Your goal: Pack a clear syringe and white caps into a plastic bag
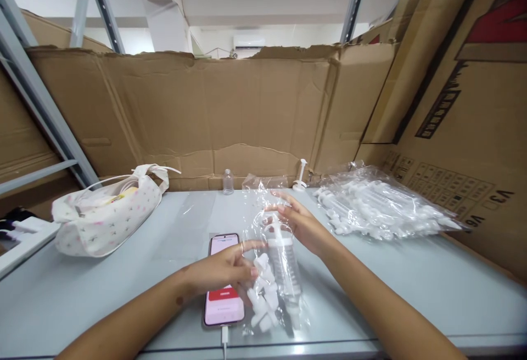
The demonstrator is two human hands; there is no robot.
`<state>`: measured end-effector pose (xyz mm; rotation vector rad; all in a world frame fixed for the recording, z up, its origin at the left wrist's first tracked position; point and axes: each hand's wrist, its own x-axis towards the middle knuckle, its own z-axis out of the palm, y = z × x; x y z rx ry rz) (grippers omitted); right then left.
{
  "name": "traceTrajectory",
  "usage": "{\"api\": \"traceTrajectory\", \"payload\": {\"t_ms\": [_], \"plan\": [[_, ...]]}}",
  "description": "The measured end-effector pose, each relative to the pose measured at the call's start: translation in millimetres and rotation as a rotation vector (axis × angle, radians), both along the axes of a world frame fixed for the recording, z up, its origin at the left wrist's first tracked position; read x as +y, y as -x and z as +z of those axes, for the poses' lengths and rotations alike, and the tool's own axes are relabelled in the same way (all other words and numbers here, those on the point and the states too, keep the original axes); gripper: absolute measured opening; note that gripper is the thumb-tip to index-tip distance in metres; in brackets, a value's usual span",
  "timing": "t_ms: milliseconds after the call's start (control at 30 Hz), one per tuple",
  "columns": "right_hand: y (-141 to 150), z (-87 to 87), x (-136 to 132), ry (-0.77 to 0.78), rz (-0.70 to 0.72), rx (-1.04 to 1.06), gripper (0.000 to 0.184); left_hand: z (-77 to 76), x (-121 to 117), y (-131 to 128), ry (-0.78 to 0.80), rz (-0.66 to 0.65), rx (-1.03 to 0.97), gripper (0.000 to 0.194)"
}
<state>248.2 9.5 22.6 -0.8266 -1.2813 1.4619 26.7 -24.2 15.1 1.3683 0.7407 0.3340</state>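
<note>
Plastic bag (273,266), clear, glossy and crinkled

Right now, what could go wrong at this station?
The clear bag under the left hand and right hand looks thin and slick, so the ribbed syringe could slide inside it. The small white parts lie loose beside the syringe and might spill if the bag tips. The phone sits right beside the bag, its cable crossing the table edge; a snag could drag it.
</note>
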Motion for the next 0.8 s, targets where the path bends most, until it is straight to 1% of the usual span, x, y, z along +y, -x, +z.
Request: {"api": "traceTrajectory", "payload": {"t_ms": [100,267,467,533,600,700,800], "plan": [[2,0.2,-1,0.005,-0.031,-0.018,0.050,0.5,0,-2,0.004,0.016,0.015,0.070],[2,-1.4,1,-0.001,-0.055,0.005,0.051,0.7,2,-2,-0.029,0.056,0.039,0.061],[3,-3.5,4,0.029,-0.114,0.031,0.039,6.0,-1,-2,0.003,0.057,0.052,0.053],[3,-4.9,6,0.009,-0.175,0.032,0.039,6.2,-1,-1,0.024,0.067,0.055,0.050],[3,-5.9,7,-0.044,-0.264,0.053,0.039,4.4,0,-1,0.036,0.065,0.052,0.049],[0,-5.2,10,-0.130,-0.383,0.116,0.037,-0.7,-1,-2,0.051,-0.009,0.031,0.056],[-3,-2.8,11,-0.160,-0.455,0.127,0.036,-3.9,-3,-3,0.049,-0.071,0.000,0.061]]}}
